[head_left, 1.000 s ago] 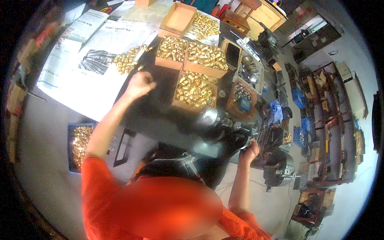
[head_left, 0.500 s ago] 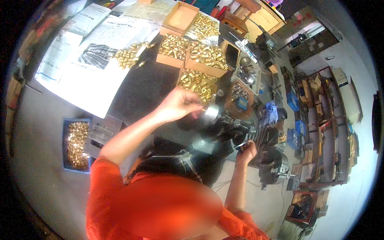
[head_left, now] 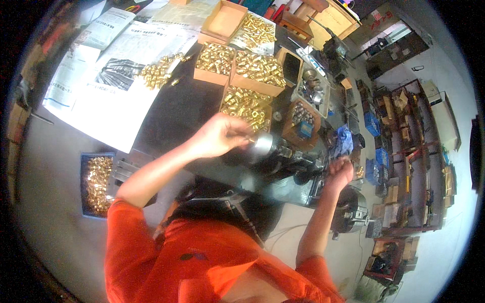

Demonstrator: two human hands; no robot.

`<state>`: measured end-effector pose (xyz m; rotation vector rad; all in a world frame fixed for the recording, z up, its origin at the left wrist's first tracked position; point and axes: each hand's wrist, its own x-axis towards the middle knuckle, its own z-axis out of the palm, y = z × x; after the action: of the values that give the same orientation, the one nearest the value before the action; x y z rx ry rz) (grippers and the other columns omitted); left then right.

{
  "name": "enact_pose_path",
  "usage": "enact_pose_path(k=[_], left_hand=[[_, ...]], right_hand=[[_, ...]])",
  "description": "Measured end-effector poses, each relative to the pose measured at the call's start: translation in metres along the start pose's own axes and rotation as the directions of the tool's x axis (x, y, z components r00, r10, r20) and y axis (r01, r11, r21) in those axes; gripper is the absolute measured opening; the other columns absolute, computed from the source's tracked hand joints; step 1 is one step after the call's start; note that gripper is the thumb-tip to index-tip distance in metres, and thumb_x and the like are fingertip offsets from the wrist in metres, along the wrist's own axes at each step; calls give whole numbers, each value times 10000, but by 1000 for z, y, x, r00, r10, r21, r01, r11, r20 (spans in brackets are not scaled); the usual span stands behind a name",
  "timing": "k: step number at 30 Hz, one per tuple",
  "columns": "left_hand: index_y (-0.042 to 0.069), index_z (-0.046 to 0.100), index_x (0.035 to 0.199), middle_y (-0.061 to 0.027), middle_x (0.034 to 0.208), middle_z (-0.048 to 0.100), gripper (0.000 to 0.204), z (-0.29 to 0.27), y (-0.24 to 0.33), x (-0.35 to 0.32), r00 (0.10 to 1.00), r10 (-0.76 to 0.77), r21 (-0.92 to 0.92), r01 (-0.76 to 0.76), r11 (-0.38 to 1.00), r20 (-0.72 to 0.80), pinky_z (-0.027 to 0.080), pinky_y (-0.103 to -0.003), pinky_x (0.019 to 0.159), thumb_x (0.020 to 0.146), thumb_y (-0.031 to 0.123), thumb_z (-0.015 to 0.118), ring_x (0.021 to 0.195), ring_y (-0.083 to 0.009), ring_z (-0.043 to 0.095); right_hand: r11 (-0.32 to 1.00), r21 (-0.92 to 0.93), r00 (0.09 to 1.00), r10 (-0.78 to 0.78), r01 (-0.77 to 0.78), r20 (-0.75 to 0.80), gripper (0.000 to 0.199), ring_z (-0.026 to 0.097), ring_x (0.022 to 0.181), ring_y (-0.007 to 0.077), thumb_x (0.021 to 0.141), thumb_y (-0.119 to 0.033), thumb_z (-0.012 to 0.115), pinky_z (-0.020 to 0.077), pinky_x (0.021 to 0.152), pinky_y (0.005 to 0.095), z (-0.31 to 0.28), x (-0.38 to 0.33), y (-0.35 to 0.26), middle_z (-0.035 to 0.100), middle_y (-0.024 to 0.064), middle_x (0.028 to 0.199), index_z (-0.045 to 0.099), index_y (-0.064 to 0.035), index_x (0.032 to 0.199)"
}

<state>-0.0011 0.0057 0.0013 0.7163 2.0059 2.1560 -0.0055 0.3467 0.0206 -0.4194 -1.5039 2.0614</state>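
Observation:
My left hand (head_left: 222,134) is at the face of a shiny metal chuck (head_left: 263,144) on a small dark lathe (head_left: 290,161). Its fingers are pinched together on what looks like a small brass fitting. Just behind the hand stands an open cardboard box of brass fittings (head_left: 246,106). My right hand (head_left: 339,171) is closed round a handle at the right end of the lathe, below a blue cloth (head_left: 343,141). My orange sleeves fill the lower edge.
Two more boxes of brass fittings (head_left: 257,68) (head_left: 214,58) stand behind, with an empty cardboard box (head_left: 225,20). A loose brass pile (head_left: 156,73) lies on newspaper (head_left: 111,101). A blue tray of brass parts (head_left: 96,182) sits at lower left. Cluttered shelves (head_left: 404,151) line the right.
My left hand has come back from the brass pile and boxes at the far left to the lathe chuck, fingers closed. My right hand has stayed on the handle.

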Motion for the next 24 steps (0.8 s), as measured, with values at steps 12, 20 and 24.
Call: enact_pose_path(k=[12,20,24], left_hand=[[-50,580,754,-68,625,587,226,8,-7,-1,991,-34,99,46,994,-126,466,-229,504,865,140,527,538,-113,577],[-46,588,750,-54,578,560,226,20,3,-5,956,-173,41,188,981,-238,431,-236,427,865,138,526,475,-94,539],[-55,589,792,-75,658,583,130,20,-2,-6,946,-203,-30,202,979,-252,466,-236,491,834,62,550,550,-96,561]], right_hand=[[996,-40,992,-69,74,107,166,280,434,61,819,-101,409,210,374,201,7,16,7,344,-21,527,497,-31,697],[998,56,998,-31,28,50,184,283,425,59,827,-107,390,203,373,193,0,5,1,327,-21,525,470,-37,677],[999,-9,985,-45,47,166,142,250,466,67,810,-166,460,224,413,215,0,18,9,256,-52,545,475,-55,722]])
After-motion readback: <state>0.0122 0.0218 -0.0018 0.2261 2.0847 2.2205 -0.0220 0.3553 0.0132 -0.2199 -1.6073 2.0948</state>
